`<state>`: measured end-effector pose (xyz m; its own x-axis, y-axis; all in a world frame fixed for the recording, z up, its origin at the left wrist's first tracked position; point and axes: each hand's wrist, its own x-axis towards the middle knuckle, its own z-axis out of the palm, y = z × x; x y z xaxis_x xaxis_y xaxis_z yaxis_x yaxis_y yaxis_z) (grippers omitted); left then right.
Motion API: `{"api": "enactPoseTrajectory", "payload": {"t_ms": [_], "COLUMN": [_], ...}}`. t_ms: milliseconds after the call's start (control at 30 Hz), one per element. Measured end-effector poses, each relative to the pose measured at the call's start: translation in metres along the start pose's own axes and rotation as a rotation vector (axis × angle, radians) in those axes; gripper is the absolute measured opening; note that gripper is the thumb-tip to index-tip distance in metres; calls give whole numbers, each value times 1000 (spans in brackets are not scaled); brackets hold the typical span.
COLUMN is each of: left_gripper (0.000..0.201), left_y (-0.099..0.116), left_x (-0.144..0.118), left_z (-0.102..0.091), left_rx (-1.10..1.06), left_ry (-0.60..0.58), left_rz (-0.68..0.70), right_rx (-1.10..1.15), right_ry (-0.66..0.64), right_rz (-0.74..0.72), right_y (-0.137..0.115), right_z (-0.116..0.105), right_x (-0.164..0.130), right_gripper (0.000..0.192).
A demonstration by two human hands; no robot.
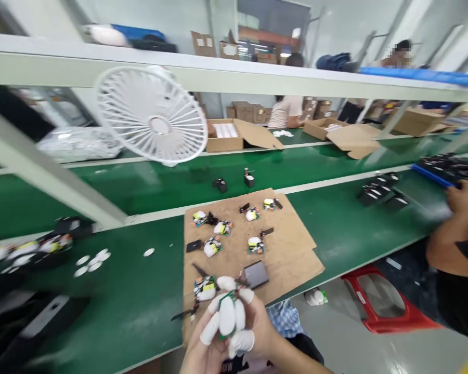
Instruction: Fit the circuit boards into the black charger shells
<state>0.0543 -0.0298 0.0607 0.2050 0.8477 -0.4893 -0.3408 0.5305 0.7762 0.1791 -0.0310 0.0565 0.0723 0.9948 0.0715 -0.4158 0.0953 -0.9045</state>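
Note:
Close to me, at the front edge of the cardboard sheet point(288, 244), my left hand point(203, 335) and my right hand point(258, 323) are both closed around a green circuit board point(226, 316) with white rounded parts on it. White covers sit on the fingertips of both hands. A dark grey box-shaped casing point(256, 274) lies just beyond my right fingers. Left of it, near my left fingers, rests another circuit board point(205, 286) with white, yellow and orange parts. Several similar boards, including one board point(255, 245), are spread farther up the cardboard, with small black pieces attached or beside them.
White discs point(95, 262) and dark assemblies lie on the green bench point(140, 306) at left. A white fan point(159, 124) hangs from the shelf. Black units point(378, 189) stand at right, near a co-worker's arm point(452, 228). A red stool point(390, 304) is below.

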Motion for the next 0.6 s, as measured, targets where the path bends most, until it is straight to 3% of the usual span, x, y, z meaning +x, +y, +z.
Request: {"api": "enactPoseTrajectory", "payload": {"t_ms": [67,133,200,267,300,400,533,567,600], "left_gripper": [49,60,59,50,44,34,42,44,45], "left_y": [-2,1,10,25,34,64,116,130,143], "left_x": [-5,-10,-13,-17,-20,-29,-19,-11,-2], "left_z": [10,19,22,15,7,-32,-104,-120,-134], "left_rx": [-103,-105,45,324,466,712,855,1059,1246], "left_ry": [22,-36,-153,-142,-55,396,854,1008,1083], "left_rz": [-49,-46,16,218,338,587,650,626,581], "right_rx": [-3,34,75,134,182,282,262,247,229], "right_ry": [73,82,70,95,163,370,414,407,397], "right_rz": [0,44,103,141,144,150,123,110,101], "right_y": [-1,-2,-4,-8,-11,-26,-43,-45,-45], "right_z": [-3,-10,-21,-36,-43,-62,-77,-80,-82], "right_x": [-7,-13,-15,-11,-8,-1,0,-2,-3], "right_gripper": [80,64,54,44,40,32,26,26,26]}}
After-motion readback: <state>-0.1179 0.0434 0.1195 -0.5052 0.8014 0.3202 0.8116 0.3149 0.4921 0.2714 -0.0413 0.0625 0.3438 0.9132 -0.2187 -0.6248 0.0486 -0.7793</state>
